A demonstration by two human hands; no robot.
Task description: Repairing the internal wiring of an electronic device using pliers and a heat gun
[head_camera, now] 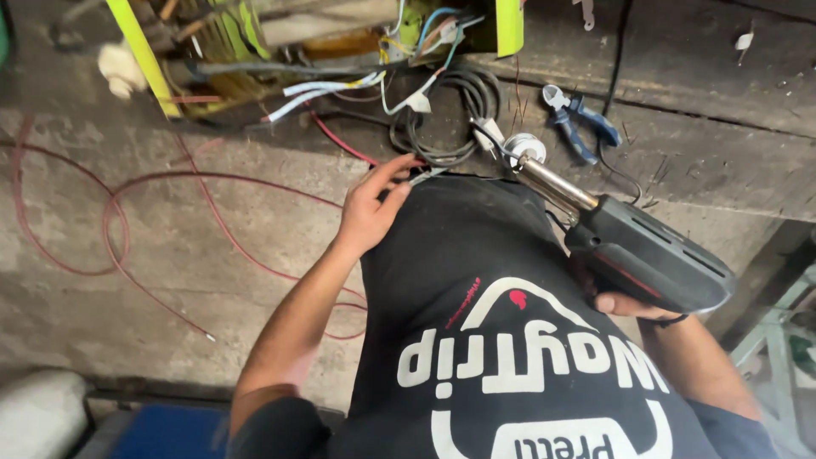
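My right grip [625, 299] is wrapped tight around the handle of a black soldering gun [650, 255], only the fingers showing under the body of the tool. Its metal barrel [552, 183] angles up and to the left, and the tip sits right at a small white round part [525, 146] on the worktop [705, 153]. My left grip [370, 208] is out over the edge of my dark shirt, fingers drawn together on a thin light wire end [422, 176]; it looks pinched between thumb and fingertips, though the contact itself is too small for me to be sure. Just beyond that hand lies a coil of black cable [446, 119], and a red wire [340, 140] runs in beside it. Further up, a bundle of white, blue and yellow leads [357, 85] comes out of an open yellow-green framed unit [255, 51] with windings inside. To the right of the white part, blue-handled pliers [578, 119] lie flat on the worktop, near a black cord [616, 85] that runs down past them. Off to the left, long loops of thin red wire [119, 221] trail across the grey concrete surface. At the lower left corner I see a blue object [166, 429] and a pale rounded shape [38, 412], both too blurred to tell.
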